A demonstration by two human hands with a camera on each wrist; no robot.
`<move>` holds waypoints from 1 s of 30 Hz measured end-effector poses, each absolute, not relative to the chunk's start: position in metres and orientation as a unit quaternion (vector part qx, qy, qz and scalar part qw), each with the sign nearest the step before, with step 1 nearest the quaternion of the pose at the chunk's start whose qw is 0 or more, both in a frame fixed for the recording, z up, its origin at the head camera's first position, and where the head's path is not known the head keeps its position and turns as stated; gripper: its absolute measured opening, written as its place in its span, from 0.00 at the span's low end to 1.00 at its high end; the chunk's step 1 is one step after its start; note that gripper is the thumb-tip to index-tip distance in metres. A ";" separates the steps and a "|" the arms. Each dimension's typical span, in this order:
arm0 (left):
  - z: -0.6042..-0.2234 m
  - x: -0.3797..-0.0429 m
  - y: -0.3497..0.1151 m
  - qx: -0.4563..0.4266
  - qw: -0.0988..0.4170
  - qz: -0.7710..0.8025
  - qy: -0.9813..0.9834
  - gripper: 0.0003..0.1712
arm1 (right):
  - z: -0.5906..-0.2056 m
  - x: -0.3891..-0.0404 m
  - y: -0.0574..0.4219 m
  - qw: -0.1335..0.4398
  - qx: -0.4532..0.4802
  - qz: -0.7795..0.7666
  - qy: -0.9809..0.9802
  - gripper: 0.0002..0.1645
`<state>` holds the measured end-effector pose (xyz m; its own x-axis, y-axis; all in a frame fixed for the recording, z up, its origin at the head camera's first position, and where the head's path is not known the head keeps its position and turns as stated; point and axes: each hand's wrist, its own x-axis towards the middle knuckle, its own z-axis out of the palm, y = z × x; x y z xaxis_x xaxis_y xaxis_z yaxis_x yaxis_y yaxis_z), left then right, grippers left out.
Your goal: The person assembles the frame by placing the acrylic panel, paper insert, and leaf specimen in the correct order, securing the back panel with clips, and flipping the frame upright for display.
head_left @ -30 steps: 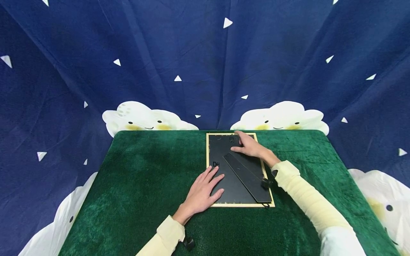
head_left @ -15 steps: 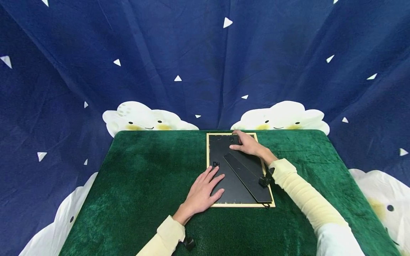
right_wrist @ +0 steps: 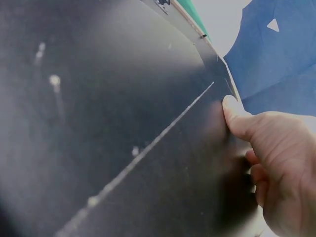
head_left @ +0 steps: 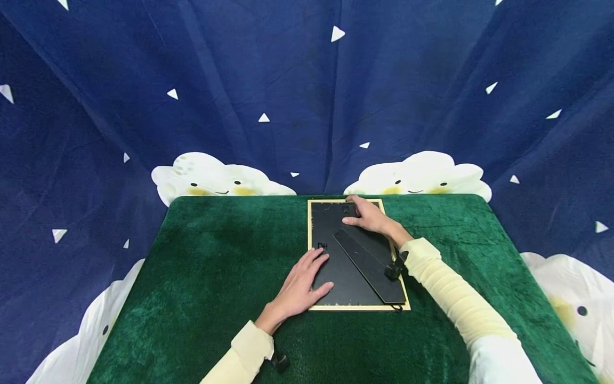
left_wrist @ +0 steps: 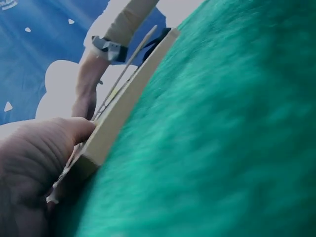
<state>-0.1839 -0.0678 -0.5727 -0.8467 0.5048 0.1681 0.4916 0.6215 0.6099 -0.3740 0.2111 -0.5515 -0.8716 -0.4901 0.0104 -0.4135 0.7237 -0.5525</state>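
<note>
A picture frame (head_left: 336,308) with a pale wooden border lies back side up on the green cloth. Its black backing board (head_left: 330,277) carries a long black easel stand (head_left: 369,269) set diagonally. My left hand (head_left: 297,285) rests with extended fingers on the frame's near left part; in the left wrist view the thumb (left_wrist: 79,129) lies over the wooden edge. At the far edge, my right hand (head_left: 371,217) grips the frame, thumb on the board and fingers bent over the border. In the right wrist view the right thumb (right_wrist: 237,118) touches the black board; its fingertips are partly hidden.
Green plush cloth (head_left: 230,256) covers the table, stretching left and right of the frame. A blue curtain (head_left: 249,64) with white triangles and smiling clouds hangs behind the table's far edge. Black wrist cameras sit under both sleeves, the right one (head_left: 393,271) close above the stand.
My left fingers have drawn closer together on the board. The right hand has shifted slightly left along the far edge. The frame stays in place, apart from a slight shift of the view.
</note>
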 end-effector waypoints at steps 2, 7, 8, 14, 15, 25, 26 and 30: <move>-0.570 -0.192 -0.071 0.254 0.005 0.376 0.891 0.41 | -0.552 -0.374 0.211 0.067 -0.242 -0.283 0.926 0.43; -0.565 -0.223 -0.078 0.196 -0.027 0.409 0.891 0.40 | -0.551 -0.372 0.211 0.075 -0.232 -0.285 0.927 0.43; -0.565 -0.229 -0.080 0.190 -0.033 0.403 0.895 0.40 | -0.551 -0.372 0.211 0.077 -0.229 -0.285 0.928 0.43; -0.566 -0.259 -0.079 0.186 -0.056 0.357 0.914 0.36 | -0.551 -0.372 0.211 0.073 -0.226 -0.295 0.925 0.42; -0.566 -0.263 -0.078 0.186 -0.055 0.351 0.916 0.36 | -0.551 -0.372 0.211 0.072 -0.227 -0.297 0.925 0.42; -0.570 -0.281 -0.069 0.170 -0.049 0.345 0.922 0.32 | -0.552 -0.370 0.208 0.067 -0.228 -0.303 0.923 0.40; -0.570 -0.281 -0.068 0.170 -0.050 0.346 0.921 0.31 | -0.552 -0.370 0.208 0.065 -0.230 -0.304 0.922 0.40; -0.573 -0.281 -0.067 0.174 -0.060 0.349 0.919 0.31 | -0.549 -0.368 0.210 0.051 -0.255 -0.289 0.921 0.40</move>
